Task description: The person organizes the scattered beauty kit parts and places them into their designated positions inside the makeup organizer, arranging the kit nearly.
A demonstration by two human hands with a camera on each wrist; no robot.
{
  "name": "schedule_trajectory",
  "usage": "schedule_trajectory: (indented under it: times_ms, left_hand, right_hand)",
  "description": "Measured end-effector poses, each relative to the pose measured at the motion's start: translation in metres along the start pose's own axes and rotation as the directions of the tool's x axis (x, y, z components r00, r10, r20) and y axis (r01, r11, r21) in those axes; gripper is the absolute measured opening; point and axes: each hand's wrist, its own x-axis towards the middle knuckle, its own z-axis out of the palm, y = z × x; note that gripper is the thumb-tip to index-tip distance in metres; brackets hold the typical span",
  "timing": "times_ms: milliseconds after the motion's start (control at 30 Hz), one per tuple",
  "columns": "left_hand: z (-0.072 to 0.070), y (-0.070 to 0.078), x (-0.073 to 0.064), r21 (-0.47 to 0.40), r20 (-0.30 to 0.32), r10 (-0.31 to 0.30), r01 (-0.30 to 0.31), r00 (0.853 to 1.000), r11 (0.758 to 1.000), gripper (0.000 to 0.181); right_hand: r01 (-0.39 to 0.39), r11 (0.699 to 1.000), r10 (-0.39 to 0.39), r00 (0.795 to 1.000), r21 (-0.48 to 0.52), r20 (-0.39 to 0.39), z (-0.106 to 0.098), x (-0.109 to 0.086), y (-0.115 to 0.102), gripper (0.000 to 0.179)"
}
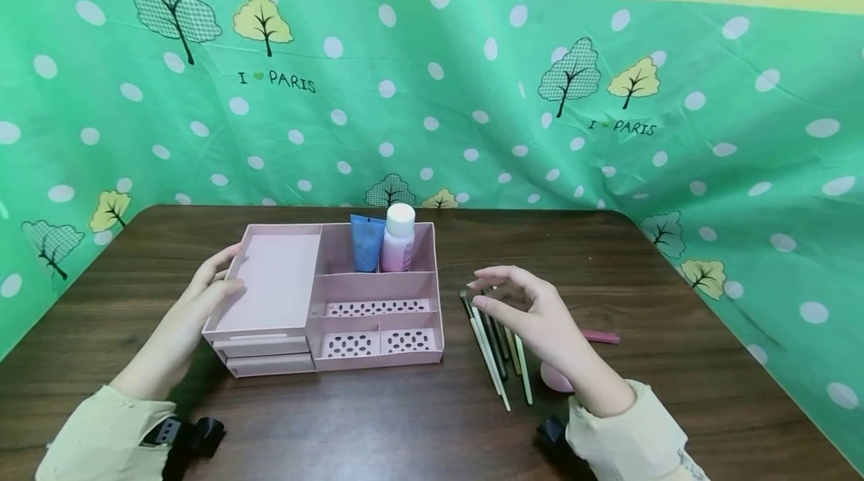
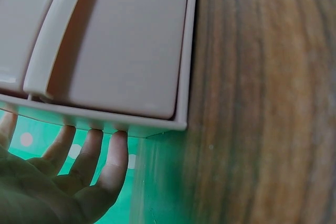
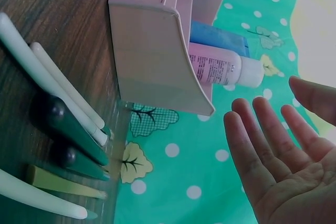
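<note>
A pink desktop organizer (image 1: 378,365) stands on the table, with drawers at its left and open compartments at its right. My left hand (image 1: 192,308) rests against its left side; in the left wrist view the fingertips (image 2: 119,142) touch the side wall with fingers fairly straight. A blue tube (image 1: 367,242) and a pink bottle (image 1: 398,245) with a white cap stand in the back compartment. My right hand (image 1: 533,312) hovers over several makeup brushes (image 1: 487,353) to the organizer's right. Its fingers are relaxed and apart, and the right wrist view shows nothing in the palm.
Beside my right wrist lies a round pink item (image 1: 555,377), partly hidden by the arm. A thin pink item (image 1: 602,337) lies farther right. The dark wooden table (image 1: 378,428) meets a green dotted cloth (image 1: 432,91) behind and at the sides.
</note>
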Motion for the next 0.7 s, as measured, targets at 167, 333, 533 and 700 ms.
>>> schedule_trajectory:
  times_ms: [167,333,533,700]
  left_hand:
    - [0.0,0.002,-0.002,0.0,-0.003,0.007,-0.007,1.0,1.0,0.063]
    - [0.0,0.001,-0.002,0.0,-0.001,0.008,-0.008,1.0,1.0,0.063]
    - [-0.001,-0.001,0.0,-0.004,0.0,0.009,-0.009,1.0,1.0,0.063]
    - [-0.002,0.001,0.001,0.004,0.001,0.01,-0.01,1.0,1.0,0.062]
  right_hand:
    - [0.006,1.0,-0.006,1.0,-0.003,-0.01,-0.004,0.001,0.0,0.029]
    - [0.005,1.0,-0.005,1.0,-0.009,-0.031,-0.012,0.002,-0.002,0.029]
    - [-0.028,1.0,0.028,0.999,-0.006,-0.041,-0.02,0.002,-0.004,0.029]
    - [-0.033,0.999,0.033,0.998,0.002,-0.046,-0.026,0.002,-0.004,0.028]
